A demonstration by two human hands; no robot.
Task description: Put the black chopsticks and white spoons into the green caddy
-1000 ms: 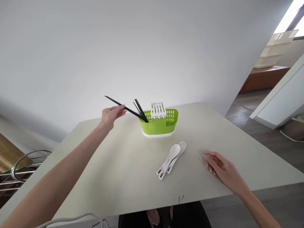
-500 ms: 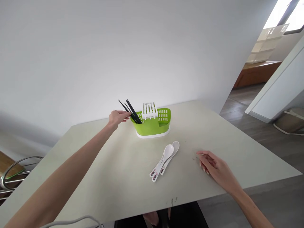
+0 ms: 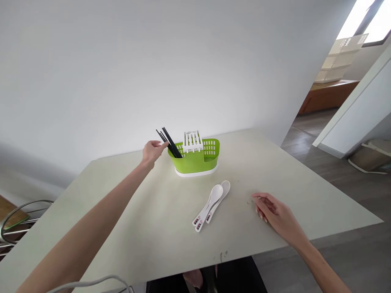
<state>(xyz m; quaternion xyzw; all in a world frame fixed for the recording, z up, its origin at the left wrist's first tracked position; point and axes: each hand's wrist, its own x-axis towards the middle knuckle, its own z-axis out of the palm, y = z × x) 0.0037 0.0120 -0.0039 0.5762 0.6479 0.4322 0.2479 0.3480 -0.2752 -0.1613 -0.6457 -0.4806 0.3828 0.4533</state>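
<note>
My left hand [image 3: 152, 151] is at the left end of a green basket [image 3: 192, 163] with a white base. Its thumb reaches the edge of a bunch of black chopsticks [image 3: 172, 147], and the fingers look parted, not wrapped round them. The chopsticks lean to the left inside the basket's left compartment, their lower ends hidden. A white slatted rack [image 3: 192, 141] sits over the basket's middle. My right hand [image 3: 276, 213] hovers at the right of the table, loosely bent with nothing in it. To its left lie several white spoons [image 3: 216, 193], partly stacked, with printed handles.
The pale table [image 3: 146, 228] stands against a white wall [image 3: 171, 65]. A wire rack [image 3: 18, 221] is beyond the table's left edge, and a grey cable [image 3: 100, 279] crosses the near left corner. On the right are the floor and a doorway.
The leaning chopsticks have come closer together against the bunch. My left hand's fingers have parted from them and drawn slightly back. My right hand stays about where it was.
</note>
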